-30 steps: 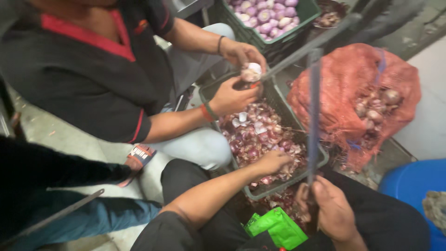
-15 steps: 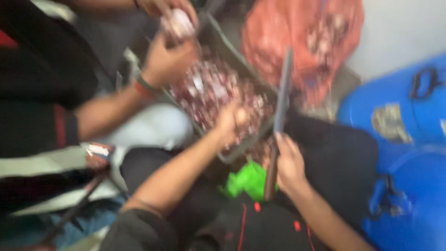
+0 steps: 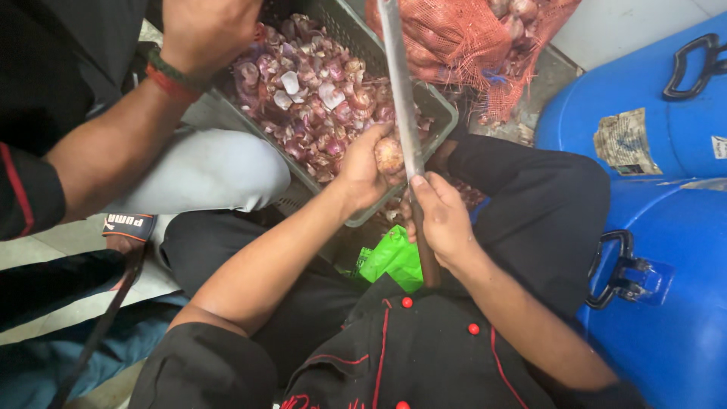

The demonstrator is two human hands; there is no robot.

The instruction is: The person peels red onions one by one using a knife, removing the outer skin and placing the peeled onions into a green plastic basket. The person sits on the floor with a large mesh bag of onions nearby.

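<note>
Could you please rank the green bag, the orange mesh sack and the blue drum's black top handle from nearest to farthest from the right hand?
1. Green bag, just beside the right hand.
2. Orange mesh sack, above.
3. Black top handle, far upper right.

A dull metal knife blade [image 3: 399, 83], papery onion skins [image 3: 318, 95], a grey plastic crate [image 3: 435, 102], glossy blue plastic drums [image 3: 651, 98].

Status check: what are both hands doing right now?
Left hand grips an onion. Right hand holds long knife, blade against onion. Co-worker's hand over peel-filled crate.
</note>
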